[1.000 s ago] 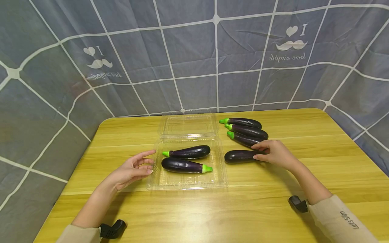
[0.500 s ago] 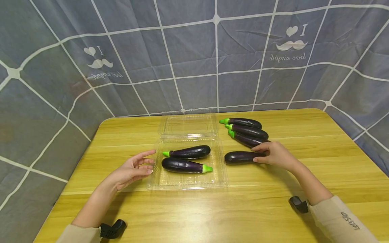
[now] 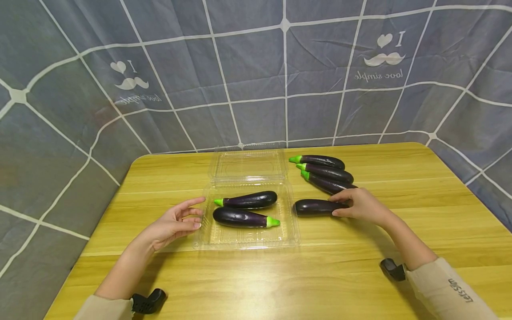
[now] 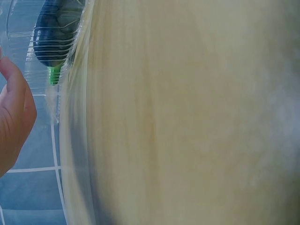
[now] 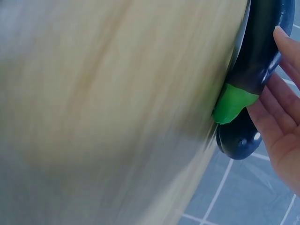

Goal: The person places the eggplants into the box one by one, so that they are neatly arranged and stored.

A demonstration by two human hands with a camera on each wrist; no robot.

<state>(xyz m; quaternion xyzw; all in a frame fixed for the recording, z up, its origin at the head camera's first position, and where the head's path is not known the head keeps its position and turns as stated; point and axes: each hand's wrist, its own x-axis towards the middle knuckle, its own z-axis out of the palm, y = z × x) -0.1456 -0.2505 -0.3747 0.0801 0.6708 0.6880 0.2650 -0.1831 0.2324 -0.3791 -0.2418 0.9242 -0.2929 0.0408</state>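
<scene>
My right hand grips a dark purple eggplant near its stem end, thumb on the near side and fingers on the far side. Its green stem shows in the right wrist view; the hand hides it from the head camera. The eggplant's round end lies close to the right rim of a clear plastic clamshell box. Inside the box rest two eggplants, one with its stem left, the other with its stem right. At the box's left edge is my left hand, fingers relaxed and spread; whether it touches is unclear.
Three more eggplants lie side by side behind the right hand, stems to the left. The box's lid is folded back towards the grey checked cloth behind the wooden table.
My right hand and its eggplant have shifted very slightly, the round end a little closer to the box. The nearest eggplant of the group has moved slightly right. My left hand has stayed put.
</scene>
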